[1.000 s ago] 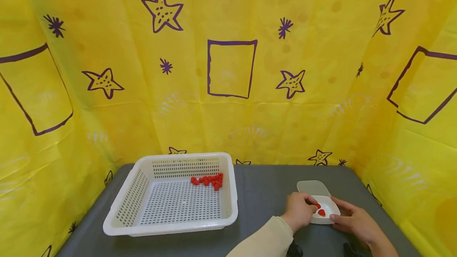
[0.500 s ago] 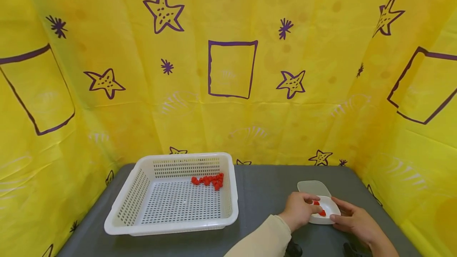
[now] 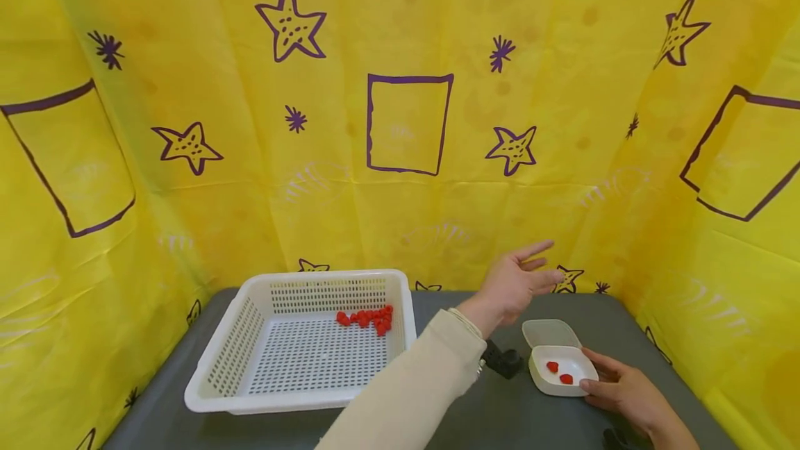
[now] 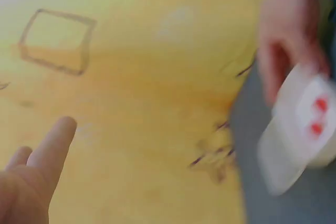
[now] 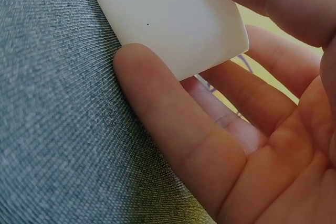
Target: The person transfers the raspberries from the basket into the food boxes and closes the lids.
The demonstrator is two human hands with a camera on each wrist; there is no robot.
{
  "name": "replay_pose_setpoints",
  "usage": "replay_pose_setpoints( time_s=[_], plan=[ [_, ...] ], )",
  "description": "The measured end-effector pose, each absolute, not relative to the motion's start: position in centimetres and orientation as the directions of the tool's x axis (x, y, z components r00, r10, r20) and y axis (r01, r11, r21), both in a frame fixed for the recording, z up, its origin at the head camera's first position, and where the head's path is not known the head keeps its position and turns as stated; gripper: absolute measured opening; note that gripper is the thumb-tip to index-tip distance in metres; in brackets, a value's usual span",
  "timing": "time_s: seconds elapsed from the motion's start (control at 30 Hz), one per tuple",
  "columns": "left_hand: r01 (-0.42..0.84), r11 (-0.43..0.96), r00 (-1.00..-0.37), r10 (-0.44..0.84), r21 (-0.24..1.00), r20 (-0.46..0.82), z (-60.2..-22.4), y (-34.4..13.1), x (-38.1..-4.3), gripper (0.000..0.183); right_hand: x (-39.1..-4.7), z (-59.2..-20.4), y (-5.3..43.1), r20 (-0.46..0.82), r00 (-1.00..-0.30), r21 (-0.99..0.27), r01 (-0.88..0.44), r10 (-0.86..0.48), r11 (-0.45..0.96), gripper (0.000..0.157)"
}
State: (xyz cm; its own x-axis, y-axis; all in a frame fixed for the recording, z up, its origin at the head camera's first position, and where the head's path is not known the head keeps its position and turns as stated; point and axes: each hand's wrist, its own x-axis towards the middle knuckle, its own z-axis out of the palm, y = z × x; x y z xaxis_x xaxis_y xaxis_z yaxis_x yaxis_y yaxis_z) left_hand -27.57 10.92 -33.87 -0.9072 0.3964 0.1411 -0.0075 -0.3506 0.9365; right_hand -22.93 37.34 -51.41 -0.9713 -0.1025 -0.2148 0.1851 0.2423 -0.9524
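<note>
My left hand (image 3: 515,282) is raised above the table, left of and behind a small white box (image 3: 542,382). Its fingers are spread and hold nothing. The left wrist view shows the same hand (image 4: 37,184) with extended fingers. My right hand (image 3: 625,394) grips the box's right side between thumb and fingers. A hinged translucent lid (image 3: 551,333) lies folded back behind it. Inside the box are two small red raspberry-like pieces, a rear one (image 3: 553,367) and a front one (image 3: 566,379). Close up, the box's white wall (image 5: 173,19) sits within my right fingers.
A white perforated basket (image 3: 300,405) stands on the left of the grey table (image 3: 437,339). Several red raspberry-like pieces (image 3: 364,318) are gathered in its back right corner. Yellow patterned cloth (image 3: 400,228) encloses the back and sides.
My left hand has let go of a red piece inside the box, then lifted away upward and to the left. The right hand keeps its hold on the box.
</note>
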Motion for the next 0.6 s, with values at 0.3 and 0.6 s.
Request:
replay_pose_setpoints(
  time_s=[0.3, 0.6],
  plan=[
    [0.131, -0.352, -0.866, 0.414, 0.927, 0.28, -30.0, -0.9, -31.0, 0.059, -22.9, -50.9, 37.3, -0.242, -0.968, -0.942, 0.216, -0.073, 0.255, 0.081],
    [0.225, -0.211, -0.877, 0.381, 0.951, 0.291, -30.3, -11.9, -33.3, 0.061, -23.0, -51.3, 37.3, -0.228, -0.969, -0.948, 0.199, -0.091, 0.248, 0.081]
  ],
)
